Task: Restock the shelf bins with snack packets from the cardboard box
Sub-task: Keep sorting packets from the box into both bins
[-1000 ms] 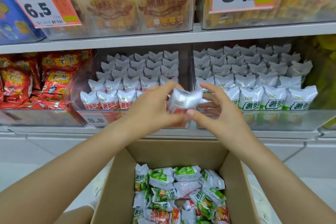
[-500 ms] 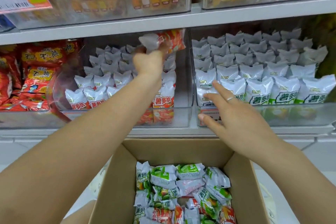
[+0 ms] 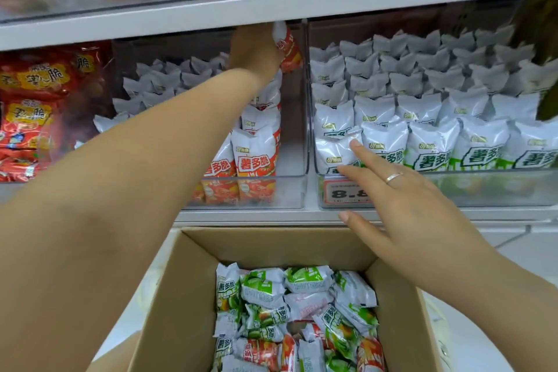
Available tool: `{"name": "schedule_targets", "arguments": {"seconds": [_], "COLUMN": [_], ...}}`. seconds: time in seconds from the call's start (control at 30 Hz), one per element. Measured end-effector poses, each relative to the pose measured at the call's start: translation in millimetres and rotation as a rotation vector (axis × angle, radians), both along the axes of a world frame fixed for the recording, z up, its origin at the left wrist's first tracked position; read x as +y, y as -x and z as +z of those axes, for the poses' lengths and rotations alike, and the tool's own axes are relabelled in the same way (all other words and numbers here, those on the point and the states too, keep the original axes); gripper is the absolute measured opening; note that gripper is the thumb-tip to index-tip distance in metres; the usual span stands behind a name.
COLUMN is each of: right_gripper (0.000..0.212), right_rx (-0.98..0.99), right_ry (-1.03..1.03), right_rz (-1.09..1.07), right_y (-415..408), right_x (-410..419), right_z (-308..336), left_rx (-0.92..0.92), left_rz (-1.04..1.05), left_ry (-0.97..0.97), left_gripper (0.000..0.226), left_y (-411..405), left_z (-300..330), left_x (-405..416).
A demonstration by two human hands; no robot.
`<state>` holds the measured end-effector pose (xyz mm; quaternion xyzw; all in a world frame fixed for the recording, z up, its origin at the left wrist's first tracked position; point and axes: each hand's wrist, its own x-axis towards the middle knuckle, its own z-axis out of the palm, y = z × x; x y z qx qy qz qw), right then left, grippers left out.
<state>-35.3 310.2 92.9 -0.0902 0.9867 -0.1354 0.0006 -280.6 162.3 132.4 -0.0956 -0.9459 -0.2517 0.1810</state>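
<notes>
Left hand (image 3: pixel 256 51) holds packet (image 3: pixel 288 50) (right idle)

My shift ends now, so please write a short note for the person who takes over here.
Left hand: holds one red packet high at the back of the red-packet bin, not released.
Right hand: open, holding nothing, in front of the green-packet bin.
Done: both bins hold rows of packets.
Left: place this packet, then sort the mixed packets in the cardboard box.
</notes>
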Motion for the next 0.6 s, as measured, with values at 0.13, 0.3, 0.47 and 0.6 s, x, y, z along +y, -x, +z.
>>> {"name": "schedule_targets", "arguments": {"seconds": [0.13,0.3,0.47,0.6], "right_gripper": [0.051,0.052,0.051,0.051], "right_rx": [0.135,0.129,0.197,0.192], "right_ry": [-0.063,-0.045,-0.105,-0.136], "right_rz": [-0.051,-0.034,-0.037,-0.045], "right_y": [1.4,4.5,5.5,5.7], "right_x": [-1.7,-3.5,-3.6,-5.1], "right_z": [-7.7,-9.6,-10.5,-11.5], "left_rx": [-0.027,-0.034,0.124,-0.082], "left_rz": [-0.081,0.045,-0.016,-0.112], "left_ry": [0.154,0.085,0.357,0.491], "left_gripper": [0.040,0.063,0.048,0.058], "left_y": [4.0,0.5,-7.9,1.9], "left_z": [-1.5,-23.3,-26.1,-37.1], "left_x": [15.4,12.7,9.2,3.8]}}
